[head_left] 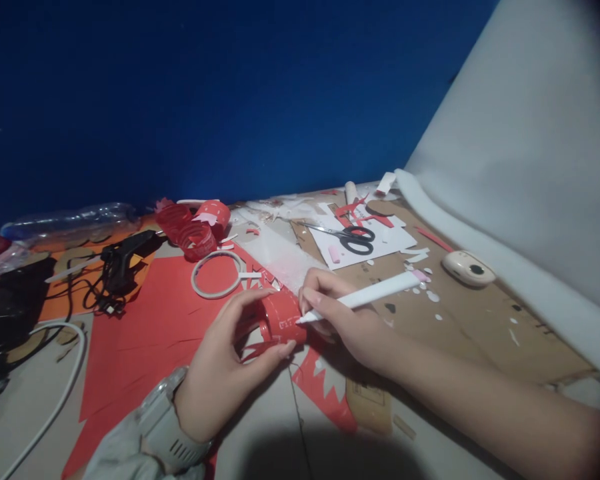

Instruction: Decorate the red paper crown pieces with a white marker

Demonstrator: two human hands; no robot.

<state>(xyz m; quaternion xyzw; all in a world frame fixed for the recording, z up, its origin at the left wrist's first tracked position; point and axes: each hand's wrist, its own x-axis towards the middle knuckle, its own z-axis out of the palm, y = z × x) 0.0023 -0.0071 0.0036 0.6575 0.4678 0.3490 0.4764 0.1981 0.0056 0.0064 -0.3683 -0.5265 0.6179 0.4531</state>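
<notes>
My left hand [230, 353] is closed around a red plastic cylinder [280, 317] with white marks on its side, thumb below and fingers above. In my right hand [335, 310] is a white pen [375, 291] with a pinkish end, its tip touching or just over the cylinder's marked side. Part of the cylinder is covered by my fingers. Beneath my hands lies a large red sheet [145, 327], and a red piece with a zigzag edge [325, 387] is just below the cylinder.
A black glue gun [125, 260] with a cable lies left. Several red cut cylinders [197, 240] sit behind a tape ring [217, 275]. Black-handled scissors [355, 239] rest on white paper [395, 241]. A cream oval device [467, 268] stands on cardboard [480, 333] among scraps.
</notes>
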